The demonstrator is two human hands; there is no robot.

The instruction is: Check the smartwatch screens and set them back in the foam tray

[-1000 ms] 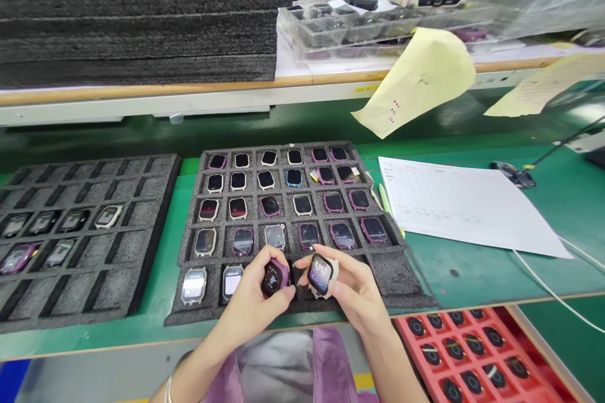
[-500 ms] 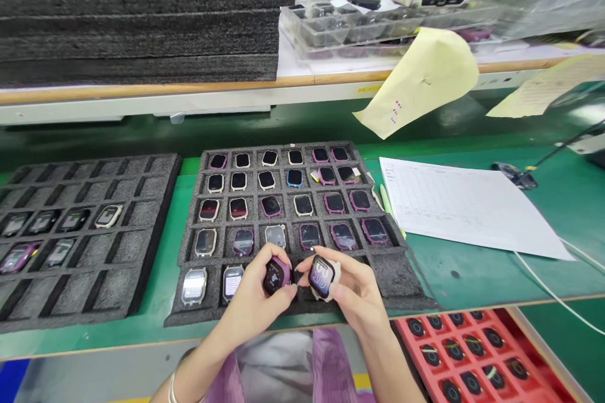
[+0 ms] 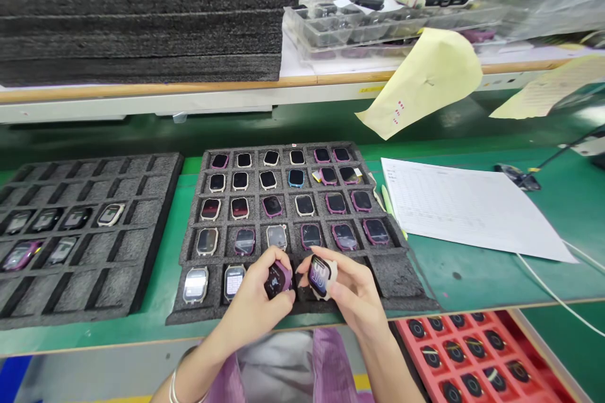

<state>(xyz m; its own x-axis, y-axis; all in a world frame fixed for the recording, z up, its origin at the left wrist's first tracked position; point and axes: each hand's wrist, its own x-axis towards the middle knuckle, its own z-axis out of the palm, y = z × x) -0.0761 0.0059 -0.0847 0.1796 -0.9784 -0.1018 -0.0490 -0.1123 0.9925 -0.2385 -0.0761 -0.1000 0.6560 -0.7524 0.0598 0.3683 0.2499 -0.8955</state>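
My left hand (image 3: 258, 299) is closed around a purple smartwatch (image 3: 278, 279), its dark screen tilted and partly lit. In my right hand (image 3: 352, 286) is a pale-cased smartwatch (image 3: 320, 276) whose lit screen shows large digits; thumb and fingers grip its edges. Both watches are held above the front of a black foam tray (image 3: 397, 274), apart from each other. Strapless watch bodies in purple, cream and one blue (image 3: 296, 177) fill many of its compartments. Two in the front row are lit, one of them a white-screen watch (image 3: 234, 281) left of my left hand.
A second foam tray (image 3: 158, 208) on the left holds several watches. Printed sheets (image 3: 472, 208) and a green pen (image 3: 387, 200) lie right. Below the bench edge is a red tray (image 3: 439, 334) of round parts. A yellow paper (image 3: 425, 79) hangs from the shelf, which carries stacked foam (image 3: 142, 19).
Both hands keep hold of their watches, with only slight finger shifts. The watch in my right hand has turned a little. The whole view has moved slightly.
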